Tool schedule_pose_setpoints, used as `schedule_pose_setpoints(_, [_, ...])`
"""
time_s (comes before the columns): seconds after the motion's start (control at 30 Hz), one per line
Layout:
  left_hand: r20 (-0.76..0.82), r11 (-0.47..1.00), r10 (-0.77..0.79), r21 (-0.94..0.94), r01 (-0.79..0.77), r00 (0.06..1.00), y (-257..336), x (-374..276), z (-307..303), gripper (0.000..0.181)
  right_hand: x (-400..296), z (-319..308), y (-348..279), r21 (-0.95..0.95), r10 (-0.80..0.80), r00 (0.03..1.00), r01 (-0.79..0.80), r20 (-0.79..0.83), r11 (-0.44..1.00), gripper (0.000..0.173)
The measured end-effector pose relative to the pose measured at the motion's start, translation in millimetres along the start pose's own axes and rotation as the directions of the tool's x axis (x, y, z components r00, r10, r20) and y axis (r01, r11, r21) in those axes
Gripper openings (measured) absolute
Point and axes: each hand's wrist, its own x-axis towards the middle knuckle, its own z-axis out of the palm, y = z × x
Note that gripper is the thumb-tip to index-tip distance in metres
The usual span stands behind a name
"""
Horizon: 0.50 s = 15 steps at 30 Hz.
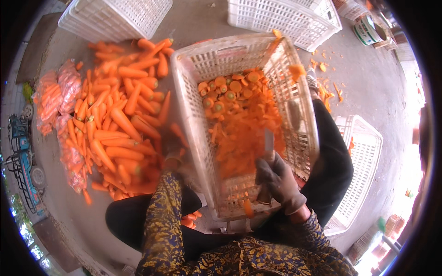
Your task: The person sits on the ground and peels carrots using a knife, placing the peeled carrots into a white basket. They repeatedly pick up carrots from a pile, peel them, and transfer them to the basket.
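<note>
My right hand (pixel 279 183), in a dark glove, is closed around a knife (pixel 269 139) whose blade points away from me over a white plastic crate (pixel 245 55). Round carrot slices (pixel 235 86) and orange peelings (pixel 255 120) lie inside the crate between my knees. My left hand (pixel 174 148) is blurred, left of the crate at the edge of the carrot pile (pixel 121 124). A carrot (pixel 179 134) appears close to its fingers; whether the hand holds it cannot be seen.
Clear bags of carrots (pixel 50 100) lie beyond the pile at left. White crates (pixel 114 17) stand at the back, another crate (pixel 362 172) at right. Scraps (pixel 323 67) litter the concrete floor near my foot. A bucket (pixel 368 31) is at back right, a blue three-wheeled vehicle (pixel 26 165) far left.
</note>
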Motion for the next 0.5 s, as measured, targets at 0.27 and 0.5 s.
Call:
schedule_pose_setpoints(0.27, [0.124,0.998,0.036,-0.062,-0.029,0.992,5,14,38,0.026,10,18,-3,0.038,0.199,0.979,-0.201,0.041,0.979,0.009])
schedule_pose_setpoints(0.5, [0.177,0.226,0.152,-0.964,0.140,0.972,22,-18,-19,0.026,5,11,5,-0.183,-0.035,0.999,0.037,0.018,0.982,0.016])
